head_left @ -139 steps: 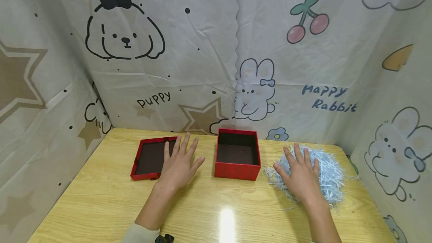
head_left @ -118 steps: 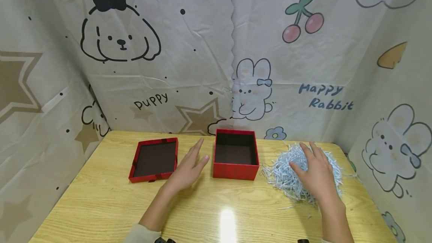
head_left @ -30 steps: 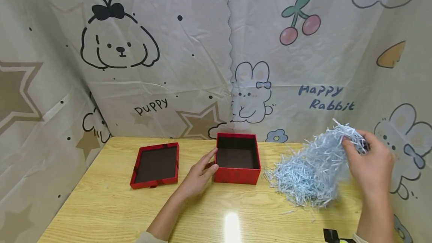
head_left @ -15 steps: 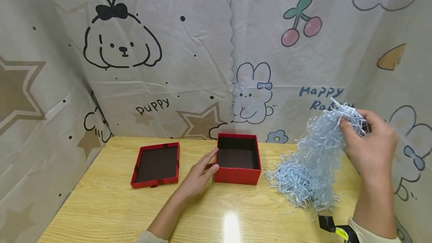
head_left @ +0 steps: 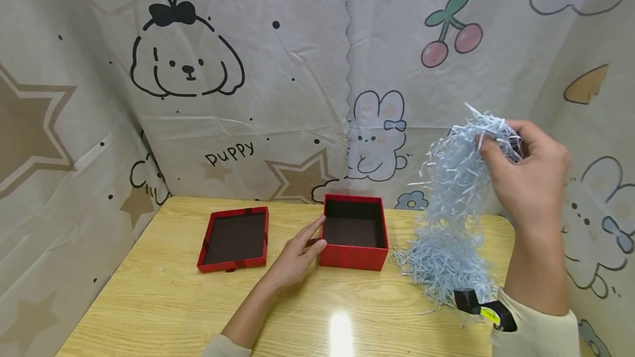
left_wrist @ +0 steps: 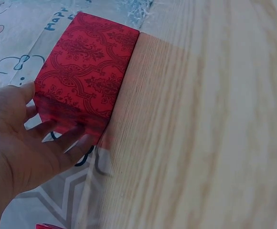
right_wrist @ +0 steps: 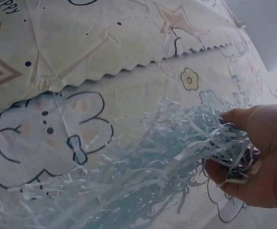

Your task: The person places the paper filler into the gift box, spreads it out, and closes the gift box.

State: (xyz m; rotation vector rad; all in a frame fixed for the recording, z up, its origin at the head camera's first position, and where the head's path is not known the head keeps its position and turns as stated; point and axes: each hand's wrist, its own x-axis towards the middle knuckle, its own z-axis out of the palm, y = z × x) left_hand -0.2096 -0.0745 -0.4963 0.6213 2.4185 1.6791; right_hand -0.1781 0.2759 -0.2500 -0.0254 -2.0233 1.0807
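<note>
My right hand [head_left: 533, 175] is raised and pinches a clump of pale blue shredded paper [head_left: 461, 167] between thumb and fingers. Long strands trail from it down over the paper pile [head_left: 444, 260] on the table. In the right wrist view the shredded paper [right_wrist: 172, 148] spreads out from between the fingertips. My left hand [head_left: 295, 258] rests against the left side of an open red box [head_left: 353, 258], its fingers extended. A dark pattern covers the red box [left_wrist: 88, 67] in the left wrist view, where the fingertips [left_wrist: 83, 143] lie along its side. The dark inside holds nothing visible.
Left of the box lies its red lid [head_left: 235, 238], dark inside facing up. The wood-grain table [head_left: 163, 302] is enclosed by a printed cloth backdrop [head_left: 297, 109] behind and at both sides. A few loose strands lie near the pile.
My left hand moved from near the lid to the box's side. The right hand went from over the pile to grasping shredded paper, lifting it, and has lately moved higher and leftward.
</note>
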